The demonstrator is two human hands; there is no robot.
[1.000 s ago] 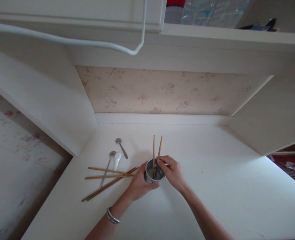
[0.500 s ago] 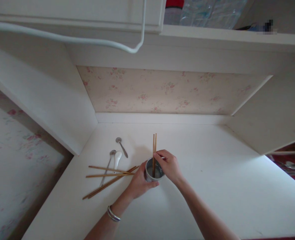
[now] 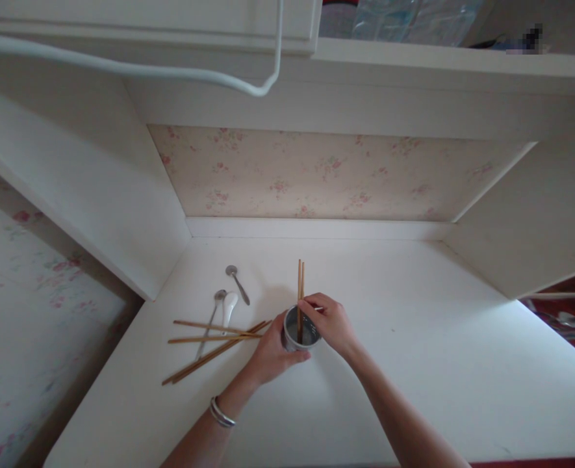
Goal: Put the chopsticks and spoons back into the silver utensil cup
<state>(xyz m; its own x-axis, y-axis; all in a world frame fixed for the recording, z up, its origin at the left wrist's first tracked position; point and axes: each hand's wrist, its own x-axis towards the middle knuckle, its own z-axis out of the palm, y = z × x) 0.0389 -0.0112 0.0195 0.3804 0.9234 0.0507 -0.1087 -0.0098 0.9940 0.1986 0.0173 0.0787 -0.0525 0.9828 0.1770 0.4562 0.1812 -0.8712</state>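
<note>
My left hand (image 3: 273,351) is wrapped round the side of a grey metal cup (image 3: 297,348), whose open mouth faces up toward me. My right hand (image 3: 330,324) pinches a pair of wooden chopsticks (image 3: 300,283) over the rim. Their lower ends are inside the cup and their upper ends point away from me. Left of the cup, several loose chopsticks (image 3: 204,361) lie crossed on the white surface. A white spoon (image 3: 229,309) and a long-handled metal spoon (image 3: 214,315) lie partly under them. Farther back is a shorter metal spoon (image 3: 238,286).
The white countertop (image 3: 389,390) is bounded by a left side panel (image 3: 121,195) and a right side panel (image 3: 521,214). A white cable (image 3: 170,73) hangs across the upper left, in front of the cabinet. Clear plastic packages (image 3: 414,19) sit on the shelf above.
The view has shifted slightly. Both hands, the cup and the chopsticks keep nearly the same positions, with the chopsticks still pinched inside the cup.
</note>
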